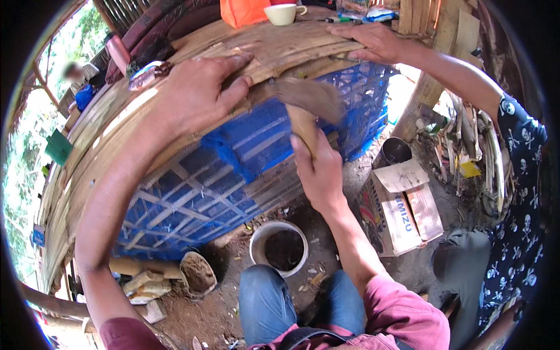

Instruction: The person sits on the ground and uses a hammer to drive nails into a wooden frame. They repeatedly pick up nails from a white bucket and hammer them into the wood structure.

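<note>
Right hand (pixel 321 175) grips a wooden-handled tool (pixel 303 121), left hand (pixel 192 93) fingers spread; blue mesh (pixel 232 157) already hangs below the worktop (pixel 280 49) edge, probably unfinished.

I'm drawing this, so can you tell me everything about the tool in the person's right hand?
The tool has a pale brown handle that looks wooden and a wide, brownish head set across its top. The right hand grips the handle's lower part. The handle leans, its top toward the picture's left, and the head shows near the edge of the table, against blue netting. The head is blurred, so I can't tell its shape or whether it touches the table.
</note>
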Tool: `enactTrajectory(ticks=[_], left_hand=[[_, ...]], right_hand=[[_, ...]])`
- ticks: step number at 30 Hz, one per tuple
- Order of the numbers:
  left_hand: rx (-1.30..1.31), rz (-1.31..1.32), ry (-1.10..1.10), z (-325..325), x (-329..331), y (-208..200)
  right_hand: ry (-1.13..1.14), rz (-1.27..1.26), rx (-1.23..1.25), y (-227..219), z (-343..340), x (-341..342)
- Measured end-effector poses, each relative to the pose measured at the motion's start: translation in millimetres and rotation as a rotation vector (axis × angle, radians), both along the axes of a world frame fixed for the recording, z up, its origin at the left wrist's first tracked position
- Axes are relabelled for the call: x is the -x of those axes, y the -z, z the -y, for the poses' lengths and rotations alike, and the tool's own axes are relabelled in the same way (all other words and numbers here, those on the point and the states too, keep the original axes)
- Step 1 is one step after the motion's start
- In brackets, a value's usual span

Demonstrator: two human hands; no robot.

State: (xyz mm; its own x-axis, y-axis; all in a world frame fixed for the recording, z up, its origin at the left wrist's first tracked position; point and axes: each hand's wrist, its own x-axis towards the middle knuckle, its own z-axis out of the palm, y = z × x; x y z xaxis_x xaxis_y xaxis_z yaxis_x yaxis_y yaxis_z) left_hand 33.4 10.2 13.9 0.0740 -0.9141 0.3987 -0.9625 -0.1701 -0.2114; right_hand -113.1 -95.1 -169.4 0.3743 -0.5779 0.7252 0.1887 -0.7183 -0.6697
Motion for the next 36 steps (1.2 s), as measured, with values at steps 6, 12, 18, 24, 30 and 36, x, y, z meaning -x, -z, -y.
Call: enactTrajectory(ticks=[6, 12, 18, 24, 30, 36], left_hand=[[0.032, -0.022, -0.019, 0.8, 2.0, 2.4], [-0.03, 0.062, -0.02, 4.0, 5.3, -0.8], [-0.002, 0.047, -0.028, 5.7, 4.0, -5.4], [-0.024, 0.001, -0.069, 3.9, 13.2, -3.5], [-0.037, 0.039, -0.068, 2.0, 11.6, -4.0], [0.17, 0.055, 0.109, 61.8, 51.3, 5.3]], right_hand=[[0.008, -0.223, -0.049, 6.0, 0.3, -8.6], [-0.011, -0.188, -0.077, 7.0, 4.5, -19.0], [-0.043, -0.104, -0.124, 8.8, 10.0, -26.1], [-0.12, -0.062, -0.162, 24.4, 4.6, -24.8], [-0.351, 0.075, -0.595, 27.8, -20.2, 35.1], [-0.277, -0.126, -0.614, 37.5, -5.6, 83.6]])
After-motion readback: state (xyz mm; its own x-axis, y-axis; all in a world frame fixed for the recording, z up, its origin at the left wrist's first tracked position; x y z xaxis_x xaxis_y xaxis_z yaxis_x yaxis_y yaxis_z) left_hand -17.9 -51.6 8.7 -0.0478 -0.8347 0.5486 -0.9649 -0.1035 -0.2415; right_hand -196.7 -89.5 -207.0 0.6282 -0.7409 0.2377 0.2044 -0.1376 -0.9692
